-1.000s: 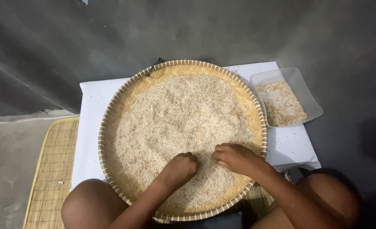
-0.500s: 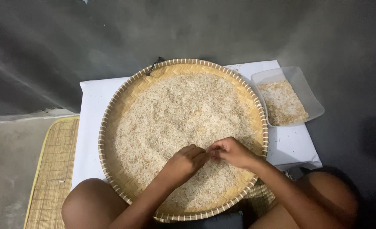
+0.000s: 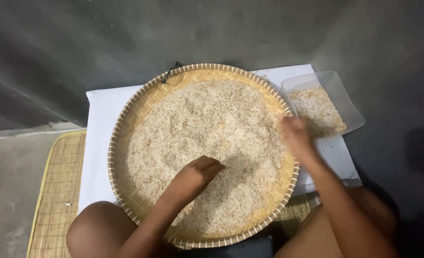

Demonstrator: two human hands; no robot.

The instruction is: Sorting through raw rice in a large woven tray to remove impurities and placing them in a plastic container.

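Observation:
A round woven bamboo tray holds a wide layer of pale rice grains. My left hand rests on the rice in the near middle of the tray, knuckles up and fingers curled under. My right hand is blurred with motion at the tray's right rim, beside a clear plastic container that holds a smaller heap of grains. Whether the right hand holds anything is hidden by the blur.
The tray and container sit on a white cloth. A woven straw mat lies under it at the left. My bare knees are at the bottom edge. A dark grey floor surrounds everything.
Both hands were close together in the rice near the tray's front. My right hand has since swung right and up to the tray's rim near the plastic container. The left hand stayed.

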